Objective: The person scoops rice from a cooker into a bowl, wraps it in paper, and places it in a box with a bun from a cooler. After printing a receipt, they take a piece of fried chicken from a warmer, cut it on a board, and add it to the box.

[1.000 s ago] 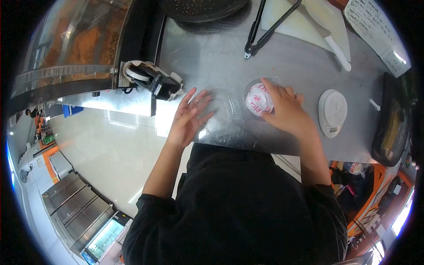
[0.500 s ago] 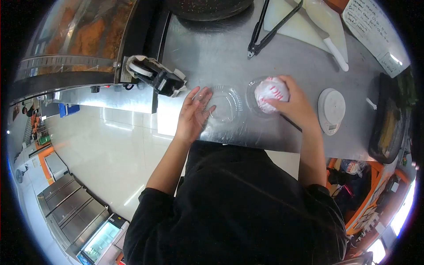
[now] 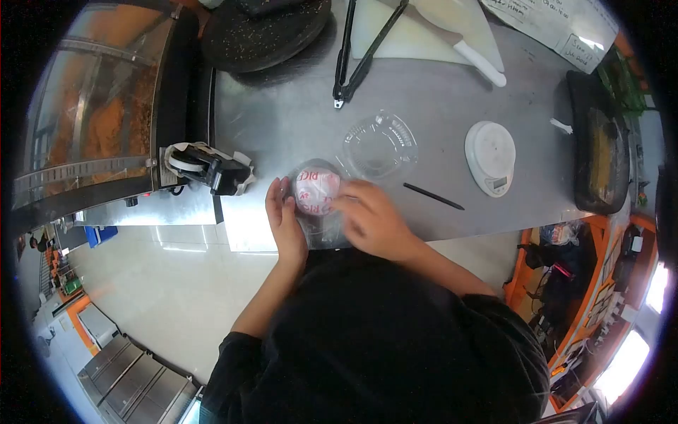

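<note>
Wrapped ball [image 3: 314, 189] appears seated in a clear bowl [image 3: 323, 227], between my 2 hands. My left hand [image 3: 287, 227] stands open beside the rim; my right hand [image 3: 378, 220] has bent fingers at the ball's right side, grip not determinable. Caution: uneven sideways pressure could tip the bowl toward the near counter edge [image 3: 466, 232].
</note>
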Tool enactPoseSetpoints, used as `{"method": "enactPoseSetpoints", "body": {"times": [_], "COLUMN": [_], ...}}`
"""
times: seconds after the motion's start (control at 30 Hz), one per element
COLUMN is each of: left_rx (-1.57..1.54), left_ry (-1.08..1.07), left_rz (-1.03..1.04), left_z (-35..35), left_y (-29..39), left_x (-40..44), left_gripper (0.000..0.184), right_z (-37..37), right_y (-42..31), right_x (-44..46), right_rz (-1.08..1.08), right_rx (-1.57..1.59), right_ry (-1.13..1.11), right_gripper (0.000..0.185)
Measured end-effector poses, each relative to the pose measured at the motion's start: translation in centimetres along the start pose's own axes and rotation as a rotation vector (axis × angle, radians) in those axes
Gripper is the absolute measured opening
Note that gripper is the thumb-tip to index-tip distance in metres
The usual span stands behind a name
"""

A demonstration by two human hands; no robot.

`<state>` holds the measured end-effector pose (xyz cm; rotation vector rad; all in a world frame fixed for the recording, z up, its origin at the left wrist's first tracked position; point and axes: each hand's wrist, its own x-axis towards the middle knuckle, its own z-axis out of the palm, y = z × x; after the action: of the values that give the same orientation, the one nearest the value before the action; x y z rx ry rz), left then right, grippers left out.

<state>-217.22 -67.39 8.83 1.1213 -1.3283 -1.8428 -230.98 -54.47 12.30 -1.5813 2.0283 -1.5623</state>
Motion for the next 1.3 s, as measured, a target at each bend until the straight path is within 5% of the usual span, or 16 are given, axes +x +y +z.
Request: {"method": "enactPoseSetpoints", "body": {"times": [0.17,0.23,0.37,0.47,0.57,0.63,0.73,0.77,0.87,0.93,1.07,1.17,1.3], "left_rx": [0.258,0.104,0.047,0.108,0.178,0.128,-0.099,0.064,0.073,0.032,0.124,0.217,-0.066], "left_ry": [-0.041,-0.119,-0.270,-0.417,-0.467,-0.486,-0.972,-0.899,-0.880,-0.770,-0.374,0.040,0.148], "left_rz": [-0.108,-0.393,-0.334,-0.142,-0.177,-0.079,-0.142,-0.110,-0.143,-0.124,-0.019,0.149,0.373], "left_z": [0.4,1.8,7.7,12.3,13.6,10.6,0.6,-3.6,-18.9,-29.7,-47.2,-53.1,-58.2], "left_y": [0.7,0.4,-2.4,-5.7,-4.4,-3.7,-4.5,-0.6,2.9,3.2,11.4,21.0,25.3], "left_x": [-1.4,-2.0,-2.1,-0.7,-0.4,-1.5,-0.3,-1.6,-3.0,-3.3,-2.3,-0.7,3.6], "left_gripper": [0.046,0.047,0.051,0.053,0.051,0.052,0.038,0.021,0.032,0.040,0.036,0.026,0.015], "right_z": [-6.2,-8.0,-10.1,-10.2,-9.6,-8.8,-8.8,-8.7,-9.3,-5.4,4.6,11.9,21.3], "right_y": [3.4,5.2,6.7,7.0,7.0,4.3,5.2,6.0,6.9,-2.7,-25.2,-38.2,-52.8], "right_x": [-7.2,-9.4,-11.4,-11.1,-9.8,-8.1,-8.5,-6.9,-4.0,2.7,17.6,26.1,35.5], "right_rz": [0.355,0.388,0.405,0.578,0.768,0.690,0.549,0.493,0.436,0.072,-0.495,-0.981,-1.380], "right_rx": [-0.633,-0.697,-0.810,-0.792,-0.738,-0.831,-0.854,-0.818,-0.687,-0.922,-0.813,-0.626,-0.477], "right_ry": [0.000,-0.004,0.011,0.077,0.160,0.237,0.308,0.371,0.837,0.891,0.881,0.734,0.351], "right_gripper": [0.036,0.036,0.030,0.032,0.035,0.038,0.034,0.034,0.032,0.028,0.015,0.025,0.027]}}
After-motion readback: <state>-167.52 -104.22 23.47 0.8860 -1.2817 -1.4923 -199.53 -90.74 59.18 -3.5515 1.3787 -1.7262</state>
